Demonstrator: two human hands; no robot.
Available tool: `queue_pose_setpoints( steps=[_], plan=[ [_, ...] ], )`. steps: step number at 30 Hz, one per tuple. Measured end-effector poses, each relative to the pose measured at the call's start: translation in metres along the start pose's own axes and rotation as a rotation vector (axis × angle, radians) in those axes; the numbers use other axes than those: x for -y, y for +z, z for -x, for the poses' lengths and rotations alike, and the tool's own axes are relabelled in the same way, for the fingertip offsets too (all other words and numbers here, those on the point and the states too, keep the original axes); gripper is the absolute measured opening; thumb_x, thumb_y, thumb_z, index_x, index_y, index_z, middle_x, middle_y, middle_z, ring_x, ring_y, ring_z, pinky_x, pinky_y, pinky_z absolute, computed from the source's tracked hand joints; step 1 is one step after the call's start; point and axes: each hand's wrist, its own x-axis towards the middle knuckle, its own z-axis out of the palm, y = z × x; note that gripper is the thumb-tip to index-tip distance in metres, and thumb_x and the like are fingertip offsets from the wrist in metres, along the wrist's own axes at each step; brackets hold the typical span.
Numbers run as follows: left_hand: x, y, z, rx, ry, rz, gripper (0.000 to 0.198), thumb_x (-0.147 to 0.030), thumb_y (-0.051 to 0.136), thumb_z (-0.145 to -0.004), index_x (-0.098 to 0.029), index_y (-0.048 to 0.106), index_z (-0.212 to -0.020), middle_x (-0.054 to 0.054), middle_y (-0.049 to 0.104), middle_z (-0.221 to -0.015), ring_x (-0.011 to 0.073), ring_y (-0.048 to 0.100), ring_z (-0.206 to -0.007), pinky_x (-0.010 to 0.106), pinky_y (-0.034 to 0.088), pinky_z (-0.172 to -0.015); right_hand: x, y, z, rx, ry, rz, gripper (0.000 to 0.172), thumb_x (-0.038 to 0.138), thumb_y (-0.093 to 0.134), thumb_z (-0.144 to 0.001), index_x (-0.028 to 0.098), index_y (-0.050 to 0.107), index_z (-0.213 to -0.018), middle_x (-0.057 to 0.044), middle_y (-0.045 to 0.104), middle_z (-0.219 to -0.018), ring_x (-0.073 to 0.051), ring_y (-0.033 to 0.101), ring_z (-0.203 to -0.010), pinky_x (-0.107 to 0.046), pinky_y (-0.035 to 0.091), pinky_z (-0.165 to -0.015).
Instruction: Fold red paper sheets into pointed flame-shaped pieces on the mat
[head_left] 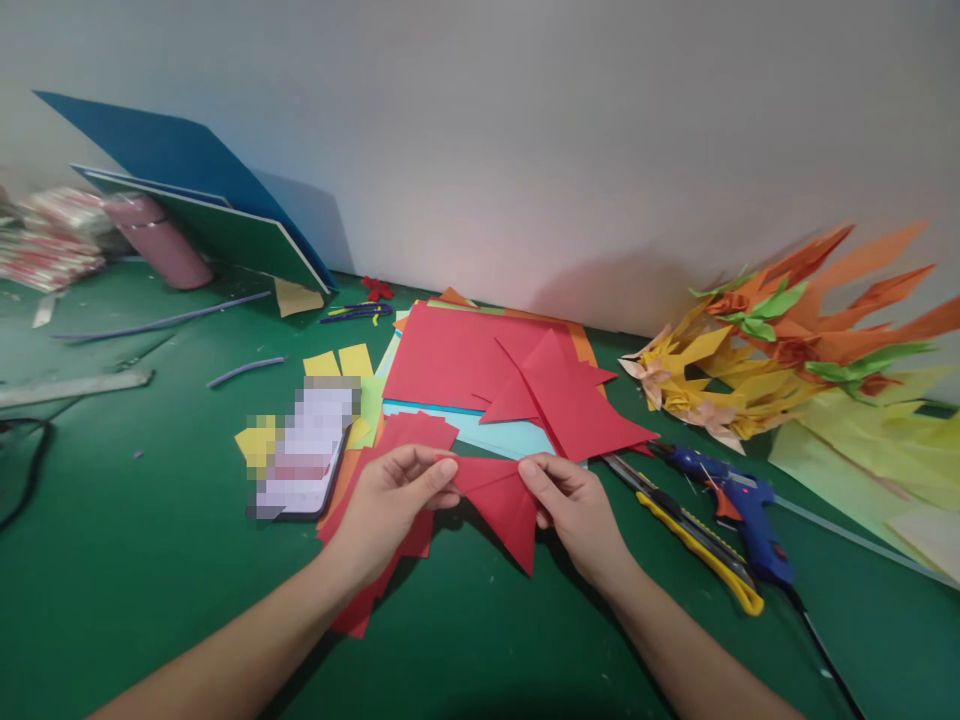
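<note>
Between my two hands is a folded piece of red paper (501, 505), its point hanging down toward me. My left hand (401, 495) pinches its left corner between thumb and fingers. At the upper right corner, my right hand (574, 505) grips it the same way. Beneath my left hand lie several red paper pieces (420, 435), partly hidden by it. Just beyond the hands, a few folded red paper shapes (574, 395) rest on a stack topped with a red sheet (457, 350), with light blue paper (502, 435) showing below it.
A phone (307, 450) with yellow paper pieces around it lies left. To the right are a yellow cutter knife (697, 545), a blue glue gun (739, 505) and orange and yellow paper flowers (787, 340). A pink bottle (161, 240) stands by boards (217, 230) at back left.
</note>
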Motion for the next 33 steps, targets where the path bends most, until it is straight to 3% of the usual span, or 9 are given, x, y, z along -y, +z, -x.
queue_pose_setpoints(
  steps=[19, 27, 33],
  plan=[
    [0.0006, -0.0018, -0.0002, 0.006, 0.033, 0.066, 0.037, -0.047, 0.083, -0.057, -0.016, 0.062, -0.064, -0.003, 0.058, -0.059, 0.0104, 0.059, -0.056, 0.025, 0.056, -0.061, -0.0005, -0.0003, 0.0012, 0.007, -0.011, -0.013, 0.037, 0.052, 0.060, -0.077, 0.019, 0.061, -0.060, 0.006, 0.041, -0.040, -0.009, 0.037, -0.037, -0.022, 0.031, -0.040],
    [0.0004, -0.0040, 0.0000, 0.001, 0.072, 0.073, 0.039, -0.046, 0.078, -0.063, -0.017, 0.053, -0.057, -0.004, 0.056, -0.053, 0.0101, 0.058, -0.050, 0.024, 0.052, -0.057, 0.0038, 0.0009, 0.0025, 0.052, 0.015, -0.044, 0.039, 0.052, 0.063, -0.075, 0.018, 0.063, -0.055, 0.005, 0.043, -0.036, -0.009, 0.038, -0.036, -0.021, 0.033, -0.040],
    [0.0029, 0.0011, 0.0004, 0.121, 0.007, -0.099, 0.042, -0.055, 0.071, -0.068, -0.018, 0.051, -0.066, 0.000, 0.065, -0.058, 0.0146, 0.065, -0.057, 0.026, 0.052, -0.057, -0.0028, 0.0006, 0.0016, 0.002, 0.045, -0.106, 0.036, 0.052, 0.065, -0.073, 0.018, 0.067, -0.062, 0.005, 0.047, -0.037, -0.008, 0.039, -0.034, -0.021, 0.031, -0.038]
  ],
)
